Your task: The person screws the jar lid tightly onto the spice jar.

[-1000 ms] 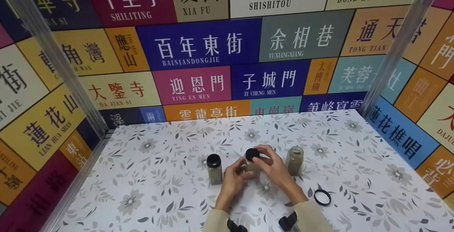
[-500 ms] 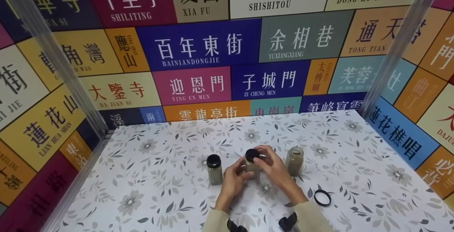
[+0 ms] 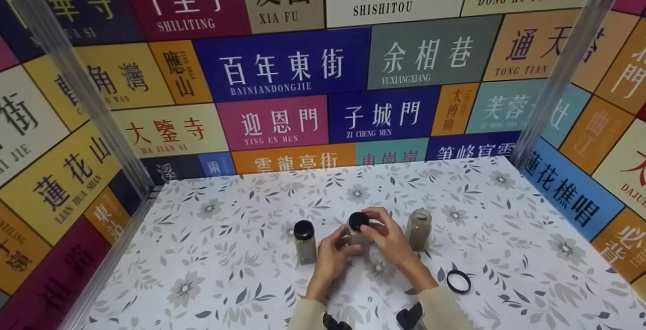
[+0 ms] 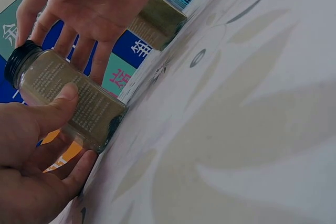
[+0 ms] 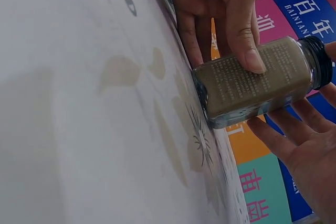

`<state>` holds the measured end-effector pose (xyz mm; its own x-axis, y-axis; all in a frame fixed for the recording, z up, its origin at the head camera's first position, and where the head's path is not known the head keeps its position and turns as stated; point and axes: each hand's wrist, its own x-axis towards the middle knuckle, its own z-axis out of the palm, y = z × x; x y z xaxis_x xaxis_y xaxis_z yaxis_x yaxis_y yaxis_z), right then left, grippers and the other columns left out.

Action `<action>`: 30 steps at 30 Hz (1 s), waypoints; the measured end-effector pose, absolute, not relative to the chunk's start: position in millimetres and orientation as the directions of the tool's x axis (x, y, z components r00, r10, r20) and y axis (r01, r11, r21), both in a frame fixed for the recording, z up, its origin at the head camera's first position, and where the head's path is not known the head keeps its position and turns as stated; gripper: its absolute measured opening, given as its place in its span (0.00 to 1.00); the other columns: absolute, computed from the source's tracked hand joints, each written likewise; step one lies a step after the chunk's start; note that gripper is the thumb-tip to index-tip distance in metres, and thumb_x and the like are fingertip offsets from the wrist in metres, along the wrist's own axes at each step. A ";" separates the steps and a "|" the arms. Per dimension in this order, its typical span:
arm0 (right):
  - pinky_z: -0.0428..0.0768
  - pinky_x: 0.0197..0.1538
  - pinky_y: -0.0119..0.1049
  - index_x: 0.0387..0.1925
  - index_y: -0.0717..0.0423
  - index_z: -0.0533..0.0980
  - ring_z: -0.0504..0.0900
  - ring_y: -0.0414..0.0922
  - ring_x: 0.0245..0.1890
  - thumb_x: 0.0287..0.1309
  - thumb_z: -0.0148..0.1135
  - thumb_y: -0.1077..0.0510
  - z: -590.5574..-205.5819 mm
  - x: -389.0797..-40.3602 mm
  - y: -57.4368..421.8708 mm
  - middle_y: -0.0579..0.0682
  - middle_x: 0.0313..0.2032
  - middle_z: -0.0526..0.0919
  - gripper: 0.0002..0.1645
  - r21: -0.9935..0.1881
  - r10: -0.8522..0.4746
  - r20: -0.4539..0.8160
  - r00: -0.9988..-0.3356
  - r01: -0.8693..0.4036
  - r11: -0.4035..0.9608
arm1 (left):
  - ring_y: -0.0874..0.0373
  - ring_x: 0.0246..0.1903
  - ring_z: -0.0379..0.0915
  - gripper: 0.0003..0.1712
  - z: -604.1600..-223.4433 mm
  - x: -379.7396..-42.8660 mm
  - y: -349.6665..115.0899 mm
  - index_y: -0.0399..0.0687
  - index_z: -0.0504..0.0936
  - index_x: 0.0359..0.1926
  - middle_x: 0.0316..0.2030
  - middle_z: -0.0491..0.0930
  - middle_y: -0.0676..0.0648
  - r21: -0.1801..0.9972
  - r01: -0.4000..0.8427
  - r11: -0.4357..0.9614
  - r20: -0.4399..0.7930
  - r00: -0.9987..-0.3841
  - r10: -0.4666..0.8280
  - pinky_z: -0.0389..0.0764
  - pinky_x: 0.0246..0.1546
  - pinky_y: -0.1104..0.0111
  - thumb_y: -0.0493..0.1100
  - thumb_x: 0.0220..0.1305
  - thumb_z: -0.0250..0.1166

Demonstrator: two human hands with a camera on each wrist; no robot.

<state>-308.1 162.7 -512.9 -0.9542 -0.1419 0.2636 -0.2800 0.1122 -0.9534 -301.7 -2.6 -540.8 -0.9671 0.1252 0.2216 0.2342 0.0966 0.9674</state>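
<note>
The left hand grips a printed glass jar on the tabletop; the right hand pinches its black lid.

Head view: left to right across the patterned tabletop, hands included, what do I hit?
Black-capped jar standing alone → left hand → black-capped jar being held → right hand → jar without a black cap → black-rimmed round piece, likely a cap.

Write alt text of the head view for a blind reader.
A person's left hand grips a glass jar while the right hand holds its black cap. Another capped jar stands left, an uncapped jar right; a round black-rimmed piece lies on the floral tabletop.
</note>
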 end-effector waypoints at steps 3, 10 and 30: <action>0.83 0.51 0.28 0.60 0.61 0.69 0.81 0.56 0.57 0.66 0.62 0.62 -512.4 -308.4 162.5 0.63 0.56 0.77 0.23 -0.952 -0.146 0.276 -0.950 -0.291 0.097 | 0.37 0.57 0.79 0.35 -539.7 -301.5 -2.5 0.25 0.71 0.64 0.60 0.76 0.28 0.971 0.226 0.075 0.215 -0.968 0.129 0.84 0.57 0.59 0.28 0.55 0.71; 0.83 0.51 0.28 0.63 0.55 0.69 0.81 0.56 0.58 0.66 0.61 0.61 -512.2 -308.1 163.8 0.61 0.59 0.77 0.25 -0.954 -0.136 0.262 -0.955 -0.278 0.112 | 0.37 0.56 0.80 0.35 -541.4 -303.2 -2.6 0.25 0.71 0.64 0.59 0.77 0.28 0.970 0.231 0.070 0.220 -0.966 0.137 0.84 0.57 0.59 0.28 0.55 0.71; 0.82 0.54 0.28 0.65 0.56 0.70 0.81 0.56 0.58 0.66 0.62 0.58 -514.2 -307.6 163.5 0.60 0.59 0.77 0.27 -0.946 -0.149 0.266 -0.952 -0.288 0.151 | 0.37 0.57 0.79 0.35 -542.1 -301.7 -3.0 0.23 0.71 0.64 0.59 0.77 0.27 0.970 0.228 0.086 0.217 -0.969 0.122 0.82 0.59 0.57 0.29 0.55 0.71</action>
<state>-307.6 163.5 -514.2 -0.9524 -0.1490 0.2658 -0.2876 0.1513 -0.9457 -301.7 -3.0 -542.1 -0.9685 0.1224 0.2166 0.2278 0.0856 0.9699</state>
